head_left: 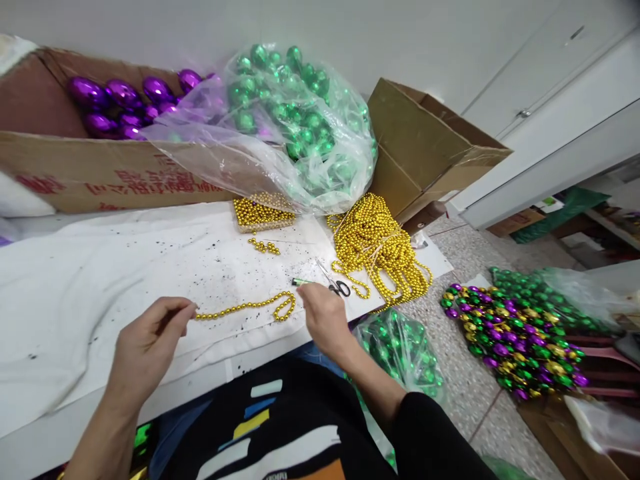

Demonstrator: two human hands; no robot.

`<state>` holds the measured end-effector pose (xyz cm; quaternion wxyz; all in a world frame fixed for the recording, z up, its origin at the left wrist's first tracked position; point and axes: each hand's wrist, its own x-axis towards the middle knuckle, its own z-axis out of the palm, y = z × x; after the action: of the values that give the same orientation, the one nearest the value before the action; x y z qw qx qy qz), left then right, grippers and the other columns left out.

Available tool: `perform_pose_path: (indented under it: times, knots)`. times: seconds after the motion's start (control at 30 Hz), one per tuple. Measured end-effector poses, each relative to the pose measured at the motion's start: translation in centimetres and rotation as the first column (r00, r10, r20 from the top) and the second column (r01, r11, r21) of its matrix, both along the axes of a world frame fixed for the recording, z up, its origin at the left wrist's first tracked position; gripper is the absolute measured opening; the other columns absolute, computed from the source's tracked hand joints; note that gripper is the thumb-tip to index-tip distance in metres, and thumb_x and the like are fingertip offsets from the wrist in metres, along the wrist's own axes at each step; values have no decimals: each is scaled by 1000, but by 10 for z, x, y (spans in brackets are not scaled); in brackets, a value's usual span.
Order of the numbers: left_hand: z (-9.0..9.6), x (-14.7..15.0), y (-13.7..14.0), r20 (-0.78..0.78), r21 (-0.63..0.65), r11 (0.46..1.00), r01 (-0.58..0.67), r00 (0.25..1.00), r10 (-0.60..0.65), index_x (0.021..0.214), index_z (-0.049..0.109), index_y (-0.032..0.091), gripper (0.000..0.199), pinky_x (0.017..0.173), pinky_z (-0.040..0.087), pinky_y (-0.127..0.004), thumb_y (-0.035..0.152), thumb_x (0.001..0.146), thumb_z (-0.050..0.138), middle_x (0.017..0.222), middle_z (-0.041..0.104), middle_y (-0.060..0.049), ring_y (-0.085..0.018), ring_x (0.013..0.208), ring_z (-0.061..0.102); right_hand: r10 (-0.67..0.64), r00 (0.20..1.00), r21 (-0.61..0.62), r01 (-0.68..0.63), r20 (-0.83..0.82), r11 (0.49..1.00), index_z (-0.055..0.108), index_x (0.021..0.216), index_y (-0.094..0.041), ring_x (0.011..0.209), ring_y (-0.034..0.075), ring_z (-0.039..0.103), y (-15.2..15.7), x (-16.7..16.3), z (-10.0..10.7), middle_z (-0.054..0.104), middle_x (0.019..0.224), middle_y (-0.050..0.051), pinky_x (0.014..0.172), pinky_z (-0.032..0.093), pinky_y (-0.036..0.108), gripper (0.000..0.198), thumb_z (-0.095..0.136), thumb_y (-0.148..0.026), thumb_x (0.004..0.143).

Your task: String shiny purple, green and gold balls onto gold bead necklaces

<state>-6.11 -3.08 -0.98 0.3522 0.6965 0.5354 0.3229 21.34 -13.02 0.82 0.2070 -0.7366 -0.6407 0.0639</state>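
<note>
My left hand (150, 340) pinches one end of a gold bead string (240, 307) above the white cloth (150, 260). The string runs right across the cloth and curls into a small loop at its far end. Just right of that loop is my right hand (325, 320), fingers closed. At its fingertips shows a small green item with a dark end (300, 282), its kind unclear. Black-handled scissors (339, 287) lie beyond the right hand. A few loose gold beads (264, 246) rest near a box of gold beads (264, 212).
A heap of gold bead strands (375, 240) sits at the table's right end. Behind stand a carton (115, 170) with purple balls, a clear bag of green balls (300, 113) and another carton (425, 147). Multicoloured bead strands (515, 340) lie off to the right.
</note>
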Motion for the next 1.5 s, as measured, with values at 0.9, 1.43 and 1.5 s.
perform_pose_path:
  times: [0.9,1.43,1.5]
  knots:
    - [-10,54,-23,480,-323,885,335,864,-152,85,53,19,23,47,33,-19,39,93,58,56,48,7,-7,47,41,95,667,170,48,-739,984,68,75,-20,65,14,52,16,-22,13,59,70,0,60,40,28,16,66,-32,85]
    - [68,36,54,694,-304,851,427,711,-109,76,51,14,27,38,16,-17,30,80,73,84,71,-7,-1,42,44,615,767,381,-522,-183,763,63,78,-20,89,17,57,87,-51,80,59,102,5,75,43,31,16,56,-13,90]
    - [69,38,58,684,-318,830,458,717,-133,76,53,14,26,38,16,-17,28,78,75,77,68,-5,-2,42,44,607,771,392,-507,-192,767,61,77,-20,96,18,57,98,-53,78,59,116,6,80,44,33,15,56,-14,89]
